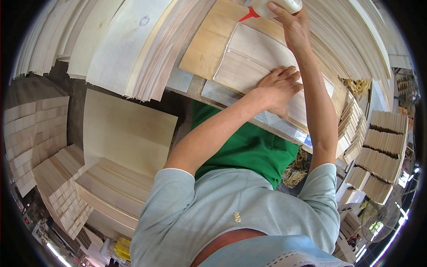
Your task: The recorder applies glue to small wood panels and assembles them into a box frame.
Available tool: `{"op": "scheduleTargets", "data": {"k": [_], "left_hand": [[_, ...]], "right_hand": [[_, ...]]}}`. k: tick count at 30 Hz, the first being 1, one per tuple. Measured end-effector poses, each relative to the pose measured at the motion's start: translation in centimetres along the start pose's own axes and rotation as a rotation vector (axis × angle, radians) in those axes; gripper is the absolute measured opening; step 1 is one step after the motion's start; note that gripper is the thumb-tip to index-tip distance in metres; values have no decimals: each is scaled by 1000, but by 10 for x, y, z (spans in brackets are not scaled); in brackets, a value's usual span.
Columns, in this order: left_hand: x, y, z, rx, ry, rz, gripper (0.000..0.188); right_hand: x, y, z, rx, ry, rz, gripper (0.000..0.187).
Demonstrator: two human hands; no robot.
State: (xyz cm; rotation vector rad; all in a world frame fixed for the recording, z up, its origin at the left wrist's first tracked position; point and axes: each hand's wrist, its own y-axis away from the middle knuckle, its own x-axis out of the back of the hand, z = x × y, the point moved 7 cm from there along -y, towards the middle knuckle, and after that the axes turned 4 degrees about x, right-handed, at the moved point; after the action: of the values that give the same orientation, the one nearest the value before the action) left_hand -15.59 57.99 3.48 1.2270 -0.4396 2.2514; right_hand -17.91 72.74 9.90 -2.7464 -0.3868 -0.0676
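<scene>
My right hand grips a white glue bottle with a red nozzle, tipped leftward over the far edge of a pale wood veneer sheet. My left hand lies flat, fingers spread, on the near part of that sheet and presses it down. The sheet rests on a tan wooden board on the workbench. The nozzle tip sits just above the sheet's top left corner.
Large piles of veneer sheets fan out at the upper left and along the top right. Stacks of cut veneer pieces stand at the lower left, more stacks at the right. A fan is at the lower right.
</scene>
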Motion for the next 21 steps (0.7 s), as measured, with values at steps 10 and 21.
{"op": "scheduleTargets", "data": {"k": [10, 21], "left_hand": [[0, -1, 1, -8, 16, -6, 97], [-9, -6, 1, 10, -17, -34, 102]], "right_hand": [[45, 27, -3, -7, -267, 176, 45], [235, 147, -83, -133, -276, 500, 50]]}}
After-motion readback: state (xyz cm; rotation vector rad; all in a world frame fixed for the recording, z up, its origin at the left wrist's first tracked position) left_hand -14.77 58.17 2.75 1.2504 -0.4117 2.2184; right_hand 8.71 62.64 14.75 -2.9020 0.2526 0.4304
